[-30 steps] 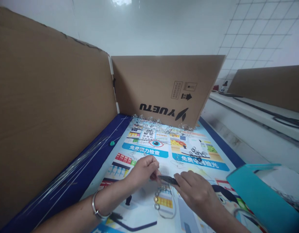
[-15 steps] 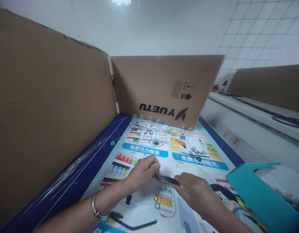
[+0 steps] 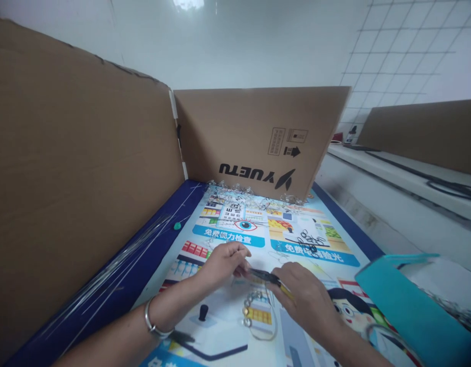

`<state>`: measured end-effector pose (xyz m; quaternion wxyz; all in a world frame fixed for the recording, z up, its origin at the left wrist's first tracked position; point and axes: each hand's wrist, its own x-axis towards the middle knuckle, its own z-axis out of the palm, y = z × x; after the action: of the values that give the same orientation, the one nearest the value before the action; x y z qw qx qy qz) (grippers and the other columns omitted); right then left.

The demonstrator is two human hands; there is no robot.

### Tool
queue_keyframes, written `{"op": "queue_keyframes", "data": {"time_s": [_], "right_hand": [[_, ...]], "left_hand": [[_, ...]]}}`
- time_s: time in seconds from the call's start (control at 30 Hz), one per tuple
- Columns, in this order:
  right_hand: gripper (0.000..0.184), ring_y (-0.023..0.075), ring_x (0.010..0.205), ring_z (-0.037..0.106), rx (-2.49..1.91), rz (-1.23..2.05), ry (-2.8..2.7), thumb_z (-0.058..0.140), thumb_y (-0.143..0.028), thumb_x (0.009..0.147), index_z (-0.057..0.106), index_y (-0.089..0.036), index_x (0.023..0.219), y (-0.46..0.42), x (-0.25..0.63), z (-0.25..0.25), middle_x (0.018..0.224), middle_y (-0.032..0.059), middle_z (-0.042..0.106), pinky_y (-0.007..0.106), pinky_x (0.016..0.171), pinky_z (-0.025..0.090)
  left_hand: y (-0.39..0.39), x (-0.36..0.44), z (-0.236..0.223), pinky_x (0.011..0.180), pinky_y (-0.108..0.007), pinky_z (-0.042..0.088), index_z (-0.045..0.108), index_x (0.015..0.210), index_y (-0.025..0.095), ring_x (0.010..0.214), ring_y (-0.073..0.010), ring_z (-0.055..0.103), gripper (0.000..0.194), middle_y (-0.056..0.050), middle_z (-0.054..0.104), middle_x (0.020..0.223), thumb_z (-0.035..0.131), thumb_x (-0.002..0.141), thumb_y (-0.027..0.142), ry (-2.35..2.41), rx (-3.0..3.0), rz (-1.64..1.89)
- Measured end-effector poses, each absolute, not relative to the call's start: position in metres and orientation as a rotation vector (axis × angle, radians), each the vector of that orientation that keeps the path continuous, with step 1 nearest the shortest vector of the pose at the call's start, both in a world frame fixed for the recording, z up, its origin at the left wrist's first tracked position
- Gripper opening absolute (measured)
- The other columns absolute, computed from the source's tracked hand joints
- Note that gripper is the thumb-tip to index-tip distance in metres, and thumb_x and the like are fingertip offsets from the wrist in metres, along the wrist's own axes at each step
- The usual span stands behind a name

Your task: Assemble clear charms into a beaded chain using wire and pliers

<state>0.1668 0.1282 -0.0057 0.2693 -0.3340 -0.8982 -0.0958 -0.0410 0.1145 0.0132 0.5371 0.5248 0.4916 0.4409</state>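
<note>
My right hand (image 3: 304, 290) is closed around a pair of pliers (image 3: 266, 277) with dark jaws and a yellow handle. The jaw tips point left and meet the fingertips of my left hand (image 3: 230, 260). Those left fingers are pinched together, on what looks like the end of a thin wire. Below the jaws hangs a wire loop (image 3: 266, 338) with several round, shiny beads (image 3: 246, 311) along its left side. Fingers hide the exact spot where the pliers grip.
A cardboard panel (image 3: 86, 153) stands left, another (image 3: 235, 132) behind. Straight wires (image 3: 128, 260) lie left beside a small green lump (image 3: 177, 226). Clear beaded pieces (image 3: 235, 191) line the back; black rings (image 3: 310, 239) lie farther forward. A teal box (image 3: 407, 300) sits right.
My left hand has shifted slightly left, and the pliers' tips sit a little farther from its palm. More of the beads on the hanging loop now show.
</note>
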Motion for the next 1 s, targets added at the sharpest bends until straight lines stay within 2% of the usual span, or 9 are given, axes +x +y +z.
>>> {"op": "queue_keyframes", "data": {"time_s": [0.1, 0.27, 0.4, 1.0], "right_hand": [[0.019, 0.0188, 0.077, 0.052, -0.837, -0.385, -2.332, 0.046, -0.03, 0.084, 0.058, -0.016, 0.089, 0.128, 0.166, -0.007, 0.075, 0.0067, 0.056, 0.031, 0.069, 0.038], [0.017, 0.0205, 0.078, 0.05, -0.708, -0.683, -2.336, 0.053, -0.025, 0.081, 0.059, -0.017, 0.094, 0.121, 0.167, -0.004, 0.081, 0.0078, 0.058, 0.035, 0.069, 0.036], [0.022, 0.0224, 0.081, 0.05, -0.625, -0.845, -2.368, 0.054, -0.016, 0.077, 0.058, -0.017, 0.099, 0.118, 0.169, -0.006, 0.087, 0.009, 0.059, 0.038, 0.071, 0.036], [0.024, 0.0209, 0.079, 0.051, -0.527, -0.85, -2.428, 0.043, -0.009, 0.082, 0.058, -0.016, 0.099, 0.114, 0.168, 0.0, 0.086, 0.0091, 0.059, 0.038, 0.072, 0.037]], "left_hand": [[0.116, -0.041, 0.009, 0.048, -0.021, 0.04, 0.051, 0.078, 0.015, 0.053, -0.0138, 0.06, 0.021, -0.002, 0.062, 0.062, 0.047, 0.076, 0.035, 1.155, 1.099, 1.027], [0.112, -0.037, 0.006, 0.048, -0.023, 0.043, 0.05, 0.076, 0.015, 0.051, -0.0135, 0.06, 0.021, -0.002, 0.061, 0.063, 0.049, 0.075, 0.036, 1.108, 1.012, 1.037], [0.107, -0.033, 0.006, 0.047, -0.024, 0.043, 0.049, 0.076, 0.015, 0.053, -0.0166, 0.063, 0.022, 0.0, 0.059, 0.064, 0.052, 0.073, 0.037, 1.079, 0.952, 0.995], [0.1, -0.026, 0.004, 0.048, -0.026, 0.045, 0.049, 0.074, 0.015, 0.053, -0.0167, 0.062, 0.022, 0.001, 0.056, 0.061, 0.054, 0.071, 0.036, 1.021, 0.897, 0.957]]}}
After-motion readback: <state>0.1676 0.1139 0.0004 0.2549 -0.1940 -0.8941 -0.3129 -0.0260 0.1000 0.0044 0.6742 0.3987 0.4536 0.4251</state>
